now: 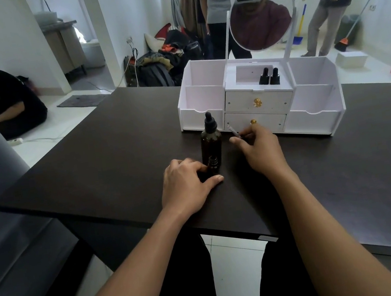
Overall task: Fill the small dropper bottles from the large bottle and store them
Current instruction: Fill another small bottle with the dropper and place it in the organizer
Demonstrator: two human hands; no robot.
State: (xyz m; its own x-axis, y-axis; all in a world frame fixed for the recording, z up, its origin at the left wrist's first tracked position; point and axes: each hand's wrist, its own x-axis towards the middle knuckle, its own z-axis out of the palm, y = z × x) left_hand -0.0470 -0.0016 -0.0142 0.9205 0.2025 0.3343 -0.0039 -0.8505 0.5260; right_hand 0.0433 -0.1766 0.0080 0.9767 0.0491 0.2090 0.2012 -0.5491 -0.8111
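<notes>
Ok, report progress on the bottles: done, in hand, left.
Done: two capped bottles stand in the organizer's top tray. In hand: the left hand holds an open small bottle beside the large bottle; the right hand pinches a dropper. Left: cap and store it; its fill cannot be seen.

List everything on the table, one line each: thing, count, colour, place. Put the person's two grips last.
table: one, dark brown, beneath everything
organiser: one, white, table's far side
mirror: one, white-framed, mounted above the organiser
stored dropper bottles: two, black-capped, organiser's top tray
large bottle: one, amber, black-capped, before the organiser
small bottle: one, amber, uncapped, before the large bottle
dropper: one, clear, in right grip
left grip: one, holds the small bottle
right grip: one, pinches the dropper
</notes>
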